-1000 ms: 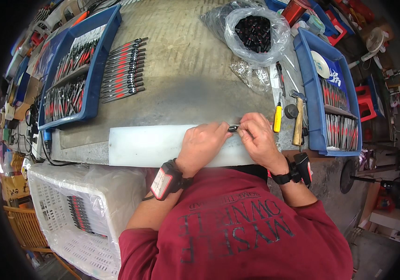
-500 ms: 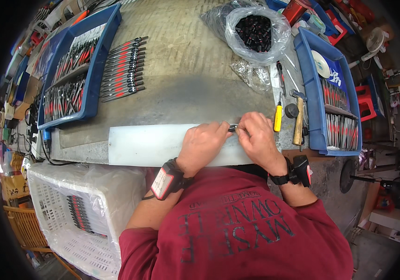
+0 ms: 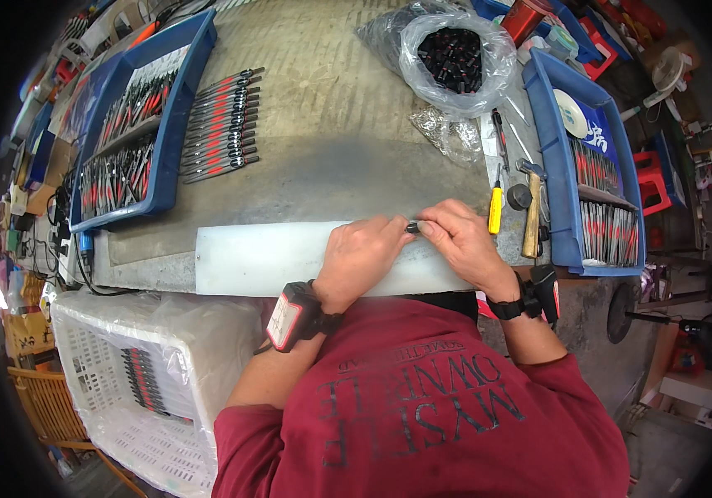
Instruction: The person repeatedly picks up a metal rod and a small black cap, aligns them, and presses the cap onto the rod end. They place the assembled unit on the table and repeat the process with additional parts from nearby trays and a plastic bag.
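My left hand (image 3: 364,256) and my right hand (image 3: 462,242) meet above a white board (image 3: 264,259) at the bench's near edge. A small black cylindrical piece (image 3: 412,227) with a shiny band shows between their fingertips. The left fingers are closed, with thumb and forefinger at the piece's left end. From the other side, my right thumb and forefinger pinch it. Most of what lies inside the left fist is hidden.
At the left, slim red-and-black tools lie in a row (image 3: 221,124) beside a blue tray (image 3: 165,170). A bag of black parts (image 3: 451,58) stands at the back. Rightward are a yellow-handled screwdriver (image 3: 495,209), a hammer (image 3: 531,220) and another blue tray (image 3: 567,241). A white crate (image 3: 194,398) sits lower left.
My right wrist has turned slightly, and its fingers have shifted a little on the black piece. The left hand stays nearly in place.
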{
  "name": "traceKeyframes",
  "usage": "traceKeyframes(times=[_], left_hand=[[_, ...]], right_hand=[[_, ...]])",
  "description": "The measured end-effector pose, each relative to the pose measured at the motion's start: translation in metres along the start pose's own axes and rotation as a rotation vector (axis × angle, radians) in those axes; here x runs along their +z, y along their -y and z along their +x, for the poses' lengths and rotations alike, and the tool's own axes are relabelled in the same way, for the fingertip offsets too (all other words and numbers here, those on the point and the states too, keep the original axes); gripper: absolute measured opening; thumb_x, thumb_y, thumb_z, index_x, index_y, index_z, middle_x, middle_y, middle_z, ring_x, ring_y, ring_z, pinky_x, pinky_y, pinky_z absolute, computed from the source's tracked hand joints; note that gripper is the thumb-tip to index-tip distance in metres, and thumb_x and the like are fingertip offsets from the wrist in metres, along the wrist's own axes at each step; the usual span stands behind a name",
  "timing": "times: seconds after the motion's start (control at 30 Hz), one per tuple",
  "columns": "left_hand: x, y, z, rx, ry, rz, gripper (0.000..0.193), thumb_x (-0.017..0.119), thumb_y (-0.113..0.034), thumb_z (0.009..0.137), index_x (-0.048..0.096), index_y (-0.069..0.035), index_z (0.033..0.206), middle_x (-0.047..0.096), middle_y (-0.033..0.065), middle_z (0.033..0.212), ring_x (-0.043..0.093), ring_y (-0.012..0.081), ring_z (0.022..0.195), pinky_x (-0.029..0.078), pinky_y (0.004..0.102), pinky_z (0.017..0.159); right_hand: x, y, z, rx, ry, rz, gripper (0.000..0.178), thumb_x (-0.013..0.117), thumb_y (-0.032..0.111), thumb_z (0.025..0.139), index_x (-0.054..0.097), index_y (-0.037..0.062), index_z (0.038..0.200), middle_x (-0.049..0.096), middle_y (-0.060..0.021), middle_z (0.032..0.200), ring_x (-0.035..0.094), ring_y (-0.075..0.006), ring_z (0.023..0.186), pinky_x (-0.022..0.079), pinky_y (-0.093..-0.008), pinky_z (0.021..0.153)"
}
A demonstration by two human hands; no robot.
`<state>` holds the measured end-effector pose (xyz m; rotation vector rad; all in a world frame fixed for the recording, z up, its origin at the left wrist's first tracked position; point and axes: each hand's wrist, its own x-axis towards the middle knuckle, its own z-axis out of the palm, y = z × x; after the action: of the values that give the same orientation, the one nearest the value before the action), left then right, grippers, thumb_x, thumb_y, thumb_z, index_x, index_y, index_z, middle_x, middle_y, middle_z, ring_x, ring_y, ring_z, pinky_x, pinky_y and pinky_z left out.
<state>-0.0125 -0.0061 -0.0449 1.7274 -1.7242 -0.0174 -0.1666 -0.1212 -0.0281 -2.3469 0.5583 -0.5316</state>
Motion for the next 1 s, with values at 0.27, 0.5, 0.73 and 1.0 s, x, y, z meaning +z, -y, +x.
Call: traceKeyframes(times=[0.27, 0.5, 0.73, 1.0], left_hand=[[-0.025, -0.005, 0.003, 0.076, 0.041, -0.042, 0.019, 0.069, -0.017, 0.080, 0.059, -0.006, 0.092, 0.053, 0.0072, 0.065, 0.057, 0.0259, 0.055, 0.045, 0.0362, 0.048], [-0.034, -0.024, 0.009, 0.010, 0.030, 0.065, 0.020, 0.069, -0.017, 0.080, 0.059, -0.006, 0.093, 0.053, 0.0074, 0.065, 0.057, 0.0266, 0.054, 0.045, 0.0369, 0.047], [-0.038, -0.019, 0.014, 0.075, 0.007, -0.065, 0.019, 0.069, -0.017, 0.080, 0.059, -0.006, 0.092, 0.051, 0.0083, 0.064, 0.056, 0.0276, 0.053, 0.044, 0.0382, 0.046], [-0.036, -0.037, 0.014, -0.036, -0.015, 0.061, 0.015, 0.067, -0.016, 0.082, 0.056, -0.006, 0.085, 0.052, 0.0095, 0.064, 0.056, 0.0300, 0.052, 0.044, 0.0384, 0.045]], right_hand=[[-0.008, 0.014, 0.002, 0.141, 0.071, 0.490, 0.015, 0.060, 0.012, 0.089, 0.068, -0.0010, 0.089, 0.061, -0.0064, 0.076, 0.055, -0.0140, 0.070, 0.043, -0.0290, 0.062], [-0.004, 0.018, -0.001, 0.245, -0.049, 0.512, 0.015, 0.061, 0.011, 0.089, 0.067, -0.0030, 0.090, 0.060, -0.0042, 0.077, 0.054, -0.0101, 0.070, 0.042, -0.0255, 0.061], [-0.010, 0.025, -0.003, 0.109, -0.063, 0.437, 0.017, 0.060, 0.012, 0.092, 0.067, -0.0025, 0.092, 0.058, -0.0045, 0.074, 0.051, -0.0107, 0.069, 0.041, -0.0253, 0.061], [0.005, 0.025, -0.003, 0.201, -0.219, 0.453, 0.015, 0.059, 0.010, 0.090, 0.065, -0.0037, 0.087, 0.058, -0.0075, 0.073, 0.053, -0.0125, 0.067, 0.041, -0.0268, 0.059]])
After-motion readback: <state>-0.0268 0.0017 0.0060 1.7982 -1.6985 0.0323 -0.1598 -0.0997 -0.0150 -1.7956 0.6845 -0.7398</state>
